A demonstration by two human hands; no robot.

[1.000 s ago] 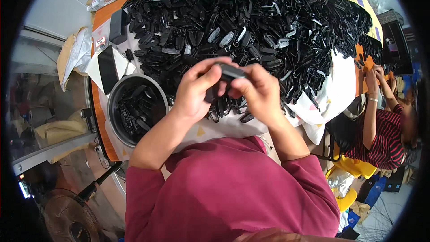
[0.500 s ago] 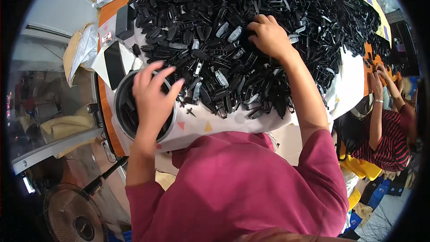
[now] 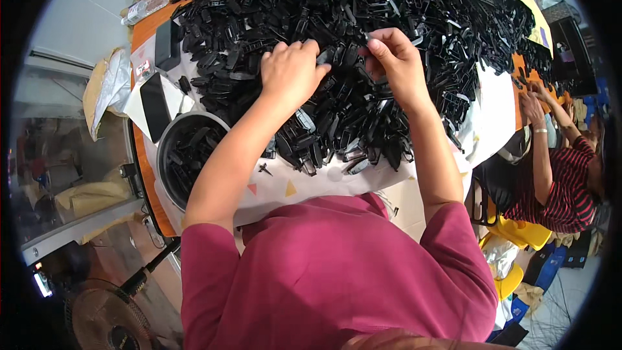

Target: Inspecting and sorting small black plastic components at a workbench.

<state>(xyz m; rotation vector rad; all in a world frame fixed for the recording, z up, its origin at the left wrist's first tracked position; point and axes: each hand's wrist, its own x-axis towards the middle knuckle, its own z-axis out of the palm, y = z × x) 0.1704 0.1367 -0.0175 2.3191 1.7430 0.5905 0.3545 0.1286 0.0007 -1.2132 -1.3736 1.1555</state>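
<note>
A large pile of small black plastic parts point(image 3: 311, 120) covers the table, with some glossy pieces among them. My left hand point(image 3: 289, 74) lies over the middle of the pile, its thumb apart and its fingertips bent down among the parts. To its right, just above the pile, my right hand point(image 3: 398, 65) pinches a small black plastic part between thumb and fingers; most of that part blends into the dark heap. Near my left forearm stands a round metal bowl point(image 3: 162, 185) with black parts inside, partly hidden by the forearm.
Left of the pile are a phone point(image 3: 154, 107) on a white box, a dark box point(image 3: 167, 45) and a plastic bottle point(image 3: 146, 6). A fan point(image 3: 103, 317) stands at lower left. At right, a co-worker's hands point(image 3: 534, 100) handle parts on the same table.
My left hand has moved from above the bowl to the right, onto the pile. My right hand has drawn slightly nearer and turned, now pinching a part.
</note>
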